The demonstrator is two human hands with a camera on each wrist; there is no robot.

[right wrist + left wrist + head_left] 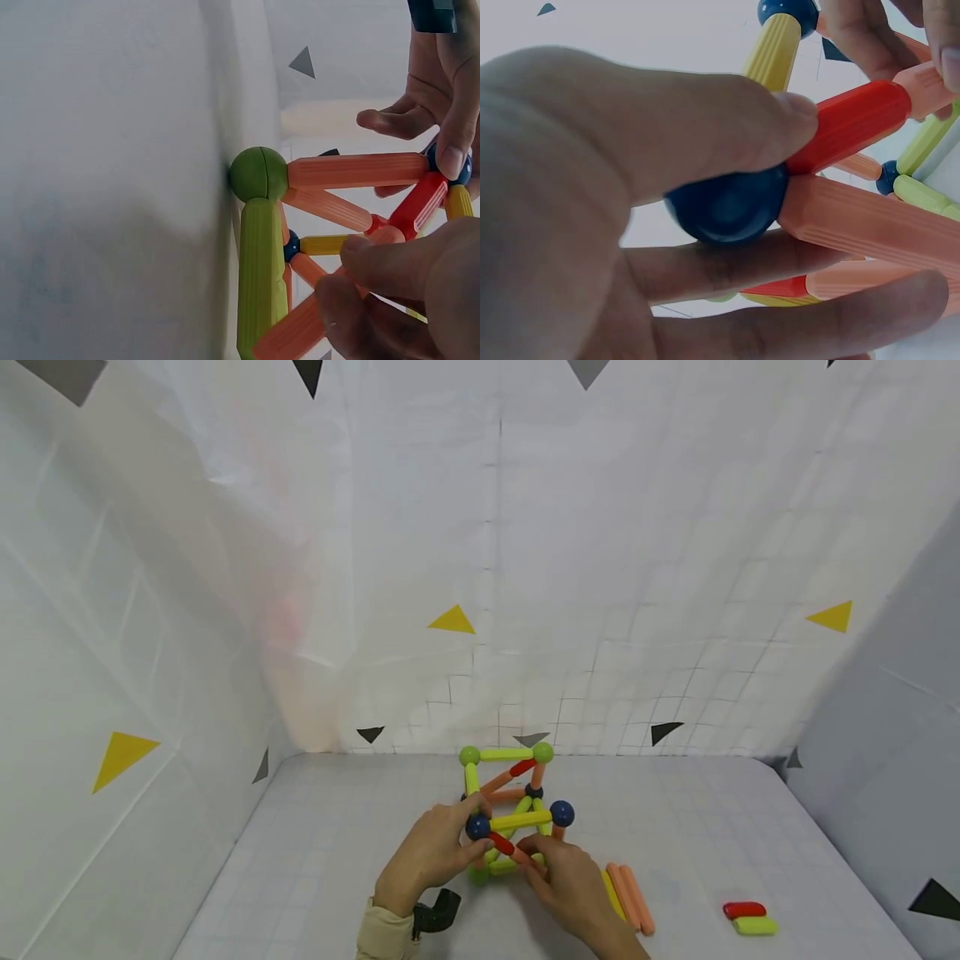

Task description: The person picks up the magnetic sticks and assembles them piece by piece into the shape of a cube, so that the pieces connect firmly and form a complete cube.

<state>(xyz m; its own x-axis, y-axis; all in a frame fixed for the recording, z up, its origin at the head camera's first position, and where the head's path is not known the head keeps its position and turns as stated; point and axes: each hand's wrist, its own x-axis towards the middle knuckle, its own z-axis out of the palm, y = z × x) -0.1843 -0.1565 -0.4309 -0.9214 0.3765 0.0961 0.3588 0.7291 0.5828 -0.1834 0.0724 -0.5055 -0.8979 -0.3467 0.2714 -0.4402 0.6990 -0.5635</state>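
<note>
A cube-like frame of magnetic sticks and balls stands on the table, with green balls (pixel 543 752) at its far top corners. My left hand (pixel 435 852) grips a dark blue ball (pixel 731 202) at the near top left corner, thumb over it and fingers beneath. From that ball run a yellow stick (pixel 521 820), an orange stick (pixel 870 221) and a short red stick (pixel 855 124). My right hand (pixel 573 885) pinches an orange stick (pixel 292 330) whose upper end meets the red one, forming a diagonal on the near face. Its lower end lies near the light green stick (pixel 259 277).
Loose orange sticks (pixel 636 900) and a yellow stick (pixel 613 895) lie right of the frame, beside my right hand. Farther right are a short red stick (pixel 745 910) and a short light green stick (pixel 756 927). White walls (pixel 525 568) enclose the table's back and sides.
</note>
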